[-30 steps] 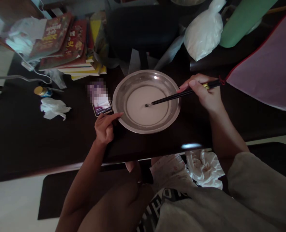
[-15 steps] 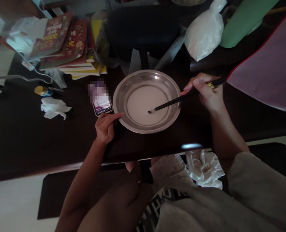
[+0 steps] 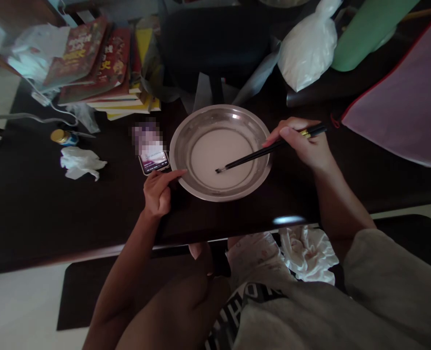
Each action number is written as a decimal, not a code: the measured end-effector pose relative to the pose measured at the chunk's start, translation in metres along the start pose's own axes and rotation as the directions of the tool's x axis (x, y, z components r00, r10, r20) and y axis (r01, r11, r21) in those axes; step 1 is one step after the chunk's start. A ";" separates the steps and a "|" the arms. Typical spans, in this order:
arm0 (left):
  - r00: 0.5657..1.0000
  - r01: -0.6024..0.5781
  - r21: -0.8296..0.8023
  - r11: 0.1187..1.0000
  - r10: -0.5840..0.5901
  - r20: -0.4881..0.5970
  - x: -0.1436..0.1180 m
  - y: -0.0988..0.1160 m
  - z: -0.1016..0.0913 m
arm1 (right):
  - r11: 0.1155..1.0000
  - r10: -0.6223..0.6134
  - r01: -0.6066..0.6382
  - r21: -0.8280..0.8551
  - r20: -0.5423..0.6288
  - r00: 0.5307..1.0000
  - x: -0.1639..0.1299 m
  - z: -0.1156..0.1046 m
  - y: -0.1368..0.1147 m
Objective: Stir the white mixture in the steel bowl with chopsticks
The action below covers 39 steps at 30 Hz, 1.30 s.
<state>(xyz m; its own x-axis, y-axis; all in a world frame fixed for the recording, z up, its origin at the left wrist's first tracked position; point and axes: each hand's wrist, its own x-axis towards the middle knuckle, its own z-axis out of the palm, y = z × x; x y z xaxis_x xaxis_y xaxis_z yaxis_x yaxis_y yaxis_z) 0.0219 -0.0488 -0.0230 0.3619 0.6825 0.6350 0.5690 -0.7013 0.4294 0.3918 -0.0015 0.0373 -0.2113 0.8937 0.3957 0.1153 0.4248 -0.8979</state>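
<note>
A wide, shallow metal basin [image 3: 262, 167] stands on the dark table with cloudy, whitish liquid [image 3: 218, 150] in it. My left hand [image 3: 157, 193] grips the basin's near-left rim, its index finger lying over the edge and its thumb largely hidden. In my right hand [image 3: 304, 143], closed near their thick ends, are black chopsticks [image 3: 253, 156] with gold bands. They slant down over the right rim, and their tips sit together at the liquid, left of the basin's middle. How deep the tips go, I cannot tell.
Left of the basin lies a lit phone [image 3: 153, 158]. Farther left are crumpled tissue [image 3: 82, 163] and a small gold-capped jar [image 3: 64, 137]. Stacked books [image 3: 102, 73] stand behind them. At the back right are a tied white bag [image 3: 308, 53], a green cylinder [image 3: 368, 34] and a pink cloth cover [image 3: 405, 107].
My right hand has shifted left, carrying the chopsticks' tips a little left and slightly down through the basin. My left hand keeps its place at the rim.
</note>
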 end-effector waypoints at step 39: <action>0.999 0.019 0.099 0.995 -0.022 0.026 0.000 0.001 -0.001 | 1.000 -0.021 0.019 -0.018 -0.136 0.990 0.000 -0.001 0.000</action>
<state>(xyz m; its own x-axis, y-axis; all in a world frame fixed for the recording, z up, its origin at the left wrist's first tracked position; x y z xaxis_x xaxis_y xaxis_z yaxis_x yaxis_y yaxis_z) 0.0220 -0.0499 -0.0218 0.3688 0.7027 0.6085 0.6459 -0.6645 0.3759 0.3931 -0.0012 0.0376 -0.0794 0.8957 0.4374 0.1290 0.4444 -0.8865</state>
